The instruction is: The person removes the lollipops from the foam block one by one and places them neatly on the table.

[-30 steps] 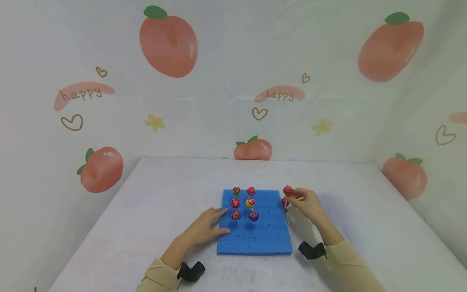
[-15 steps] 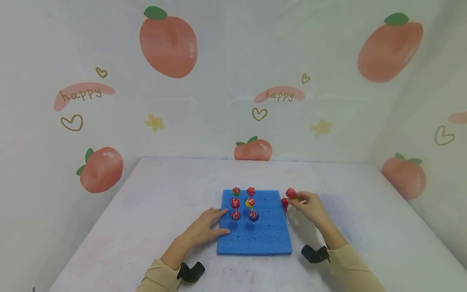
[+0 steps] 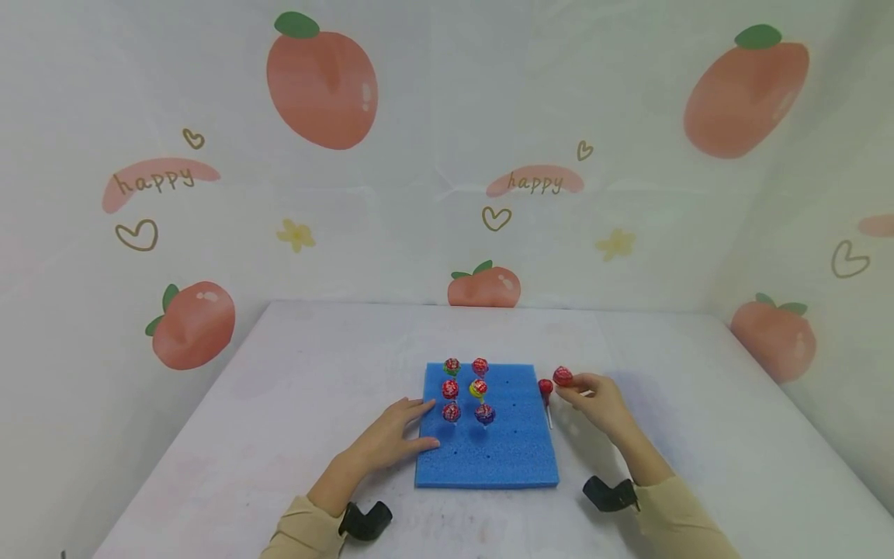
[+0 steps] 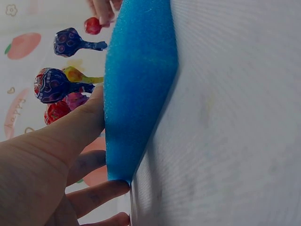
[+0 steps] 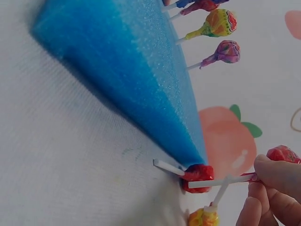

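At the foam block's (image 3: 489, 450) 3 o'clock edge, the right hand (image 3: 594, 397) pinches a red lollipop (image 3: 563, 376) by its stick; the left hand (image 3: 391, 436), fingers relaxed, steadies the block's 9 o'clock edge on the surface (image 3: 293, 404).

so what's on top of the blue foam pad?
Six lollipops stand in the blue foam pad, with the left hand resting on its left edge. Stick ends inside the foam are hidden.
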`<state>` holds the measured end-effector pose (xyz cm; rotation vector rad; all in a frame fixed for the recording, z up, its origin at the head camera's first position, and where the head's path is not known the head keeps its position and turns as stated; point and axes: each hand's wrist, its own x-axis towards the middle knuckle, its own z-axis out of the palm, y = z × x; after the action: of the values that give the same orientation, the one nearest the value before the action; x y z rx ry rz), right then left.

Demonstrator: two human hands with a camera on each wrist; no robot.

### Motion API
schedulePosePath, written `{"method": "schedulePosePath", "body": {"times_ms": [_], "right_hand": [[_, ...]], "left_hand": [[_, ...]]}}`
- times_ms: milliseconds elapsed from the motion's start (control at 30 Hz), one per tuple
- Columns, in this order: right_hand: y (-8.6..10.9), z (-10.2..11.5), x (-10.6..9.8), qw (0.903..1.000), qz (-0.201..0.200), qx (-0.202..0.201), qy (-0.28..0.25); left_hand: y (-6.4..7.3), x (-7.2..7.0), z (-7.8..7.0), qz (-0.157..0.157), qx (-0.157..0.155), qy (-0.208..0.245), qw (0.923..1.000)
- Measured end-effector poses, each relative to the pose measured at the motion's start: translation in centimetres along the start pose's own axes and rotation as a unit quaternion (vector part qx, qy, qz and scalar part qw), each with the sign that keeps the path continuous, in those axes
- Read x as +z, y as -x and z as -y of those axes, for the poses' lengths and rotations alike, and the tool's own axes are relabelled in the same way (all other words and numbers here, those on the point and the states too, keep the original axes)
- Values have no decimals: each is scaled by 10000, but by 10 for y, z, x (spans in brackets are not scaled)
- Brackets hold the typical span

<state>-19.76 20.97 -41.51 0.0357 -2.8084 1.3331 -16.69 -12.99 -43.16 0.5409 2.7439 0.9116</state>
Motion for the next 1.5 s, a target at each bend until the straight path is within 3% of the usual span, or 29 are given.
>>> {"method": "schedulePosePath", "body": {"times_ms": [667, 900, 1300, 1500], "right_hand": [[6, -5, -8, 9999, -45, 101, 82], [9, -5, -10, 9991, -2, 375, 213], [11, -7, -15, 9988, -52, 392, 285], [12, -4, -20, 9976, 16, 624, 292]], "left_hand": [[-1, 0, 0, -43, 4, 2, 10000], [-1, -1, 0, -44, -14, 8, 10000], [0, -1, -1, -43, 22, -6, 10000], [0, -1, -1, -41, 6, -3, 10000]]}}
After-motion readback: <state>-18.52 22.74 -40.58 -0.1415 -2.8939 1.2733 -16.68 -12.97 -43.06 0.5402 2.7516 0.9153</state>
